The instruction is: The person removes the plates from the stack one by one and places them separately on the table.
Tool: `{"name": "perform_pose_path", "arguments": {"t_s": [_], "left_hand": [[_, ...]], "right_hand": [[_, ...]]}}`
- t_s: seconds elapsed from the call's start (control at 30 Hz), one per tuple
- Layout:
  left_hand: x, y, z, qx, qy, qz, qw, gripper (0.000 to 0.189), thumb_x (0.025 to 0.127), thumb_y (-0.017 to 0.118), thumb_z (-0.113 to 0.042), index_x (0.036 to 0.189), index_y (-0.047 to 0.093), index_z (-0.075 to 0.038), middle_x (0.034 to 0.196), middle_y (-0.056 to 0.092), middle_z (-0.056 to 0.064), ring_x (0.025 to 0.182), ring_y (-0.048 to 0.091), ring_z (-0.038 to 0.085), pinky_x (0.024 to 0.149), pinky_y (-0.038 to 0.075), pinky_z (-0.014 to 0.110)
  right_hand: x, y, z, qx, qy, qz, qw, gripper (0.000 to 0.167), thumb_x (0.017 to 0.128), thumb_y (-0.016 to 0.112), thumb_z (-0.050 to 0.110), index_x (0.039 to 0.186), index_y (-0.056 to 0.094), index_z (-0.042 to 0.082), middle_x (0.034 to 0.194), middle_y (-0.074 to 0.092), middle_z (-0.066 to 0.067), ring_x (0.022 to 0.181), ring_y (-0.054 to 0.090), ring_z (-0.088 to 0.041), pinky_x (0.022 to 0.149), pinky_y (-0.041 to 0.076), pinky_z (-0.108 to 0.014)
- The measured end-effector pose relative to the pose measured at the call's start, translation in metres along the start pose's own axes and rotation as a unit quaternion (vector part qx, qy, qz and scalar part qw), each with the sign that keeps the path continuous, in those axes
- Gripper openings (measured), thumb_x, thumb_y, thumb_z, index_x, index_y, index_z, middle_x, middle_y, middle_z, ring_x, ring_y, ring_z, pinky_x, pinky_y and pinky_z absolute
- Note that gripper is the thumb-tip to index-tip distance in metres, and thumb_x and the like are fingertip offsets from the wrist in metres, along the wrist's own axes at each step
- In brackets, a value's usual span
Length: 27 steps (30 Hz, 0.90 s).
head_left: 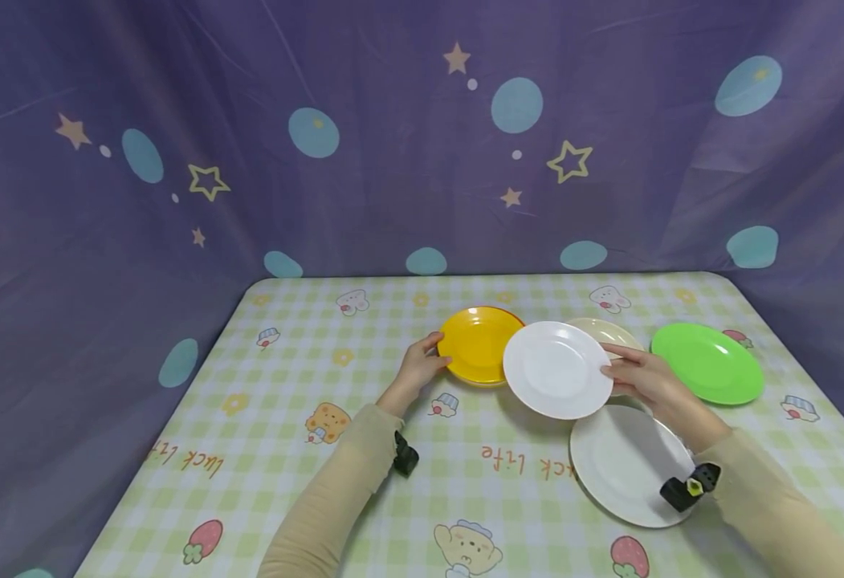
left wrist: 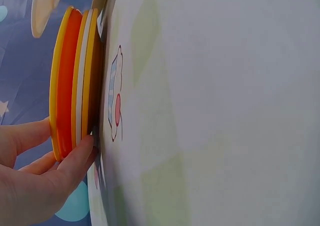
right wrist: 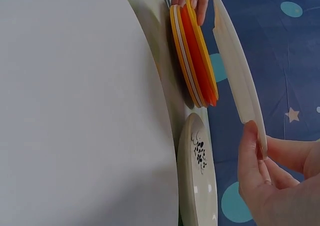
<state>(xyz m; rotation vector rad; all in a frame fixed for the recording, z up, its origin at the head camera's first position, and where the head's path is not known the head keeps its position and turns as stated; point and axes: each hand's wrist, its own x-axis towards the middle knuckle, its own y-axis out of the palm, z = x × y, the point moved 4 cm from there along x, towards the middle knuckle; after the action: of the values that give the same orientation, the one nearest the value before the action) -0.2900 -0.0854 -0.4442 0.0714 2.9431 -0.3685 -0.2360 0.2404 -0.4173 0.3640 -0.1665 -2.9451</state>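
My right hand (head_left: 642,377) pinches a small white plate (head_left: 557,369) by its right rim, with the thumb on one face and fingers on the other. That plate is held up and tilted, and it overlaps the yellow stack's right edge in the head view. A stack of plates (left wrist: 75,86) shows yellow, orange-red and white rims, with a yellow plate (head_left: 481,345) on top. My left hand (head_left: 422,365) grips the stack's left side, its fingers (left wrist: 30,136) against the rims. The cream plate (head_left: 602,329) behind the white one is partly hidden; dark floral decoration marks its side.
A bright green plate (head_left: 707,363) lies at the right of the table. Nearer me, a large white plate (head_left: 627,466) sits under my right forearm. The checked tablecloth (head_left: 306,361) reaches back to a purple curtain (head_left: 393,193).
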Motion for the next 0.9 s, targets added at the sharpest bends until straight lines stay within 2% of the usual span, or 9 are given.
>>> {"name": "perform_pose_path", "arguments": {"t_s": [0.2, 0.4, 0.57, 0.9], "left_hand": [[0.001, 0.001, 0.000, -0.004, 0.000, 0.000, 1.0000, 0.051, 0.082, 0.056, 0.004, 0.130, 0.041, -0.001, 0.140, 0.031, 0.011, 0.128, 0.028, 0.024, 0.088, 0.047, 0.031], [0.002, 0.001, 0.002, -0.002, 0.003, 0.001, 1.0000, 0.050, 0.082, 0.056, 0.004, 0.130, 0.041, -0.001, 0.140, 0.032, 0.011, 0.128, 0.029, 0.024, 0.088, 0.047, 0.030], [0.002, 0.000, 0.001, -0.003, 0.003, 0.002, 1.0000, 0.050, 0.082, 0.056, 0.003, 0.130, 0.041, -0.001, 0.140, 0.032, 0.011, 0.128, 0.029, 0.024, 0.087, 0.047, 0.030], [0.003, 0.001, 0.001, 0.001, 0.003, -0.002, 1.0000, 0.050, 0.082, 0.056, 0.003, 0.130, 0.042, -0.001, 0.141, 0.031, 0.010, 0.128, 0.029, 0.024, 0.087, 0.047, 0.031]], "right_hand": [[-0.008, -0.012, 0.000, -0.018, 0.006, -0.011, 0.9998, 0.039, 0.082, 0.060, 0.002, 0.117, 0.053, 0.017, 0.078, 0.062, 0.005, 0.070, 0.061, -0.007, 0.065, 0.053, -0.021], [-0.014, -0.025, -0.002, -0.042, 0.032, -0.026, 0.9983, 0.032, 0.082, 0.061, 0.005, 0.105, 0.056, 0.027, 0.078, 0.060, 0.007, 0.071, 0.060, -0.006, 0.066, 0.053, -0.021], [-0.020, -0.034, -0.002, -0.037, 0.044, -0.028, 0.9980, 0.029, 0.081, 0.063, 0.009, 0.095, 0.059, 0.035, 0.082, 0.060, 0.009, 0.073, 0.060, -0.006, 0.067, 0.053, -0.021], [-0.028, -0.056, -0.002, -0.039, 0.042, -0.017, 0.9982, 0.033, 0.083, 0.060, 0.009, 0.088, 0.061, 0.042, 0.080, 0.057, 0.005, 0.072, 0.061, -0.007, 0.065, 0.053, -0.021]]}}
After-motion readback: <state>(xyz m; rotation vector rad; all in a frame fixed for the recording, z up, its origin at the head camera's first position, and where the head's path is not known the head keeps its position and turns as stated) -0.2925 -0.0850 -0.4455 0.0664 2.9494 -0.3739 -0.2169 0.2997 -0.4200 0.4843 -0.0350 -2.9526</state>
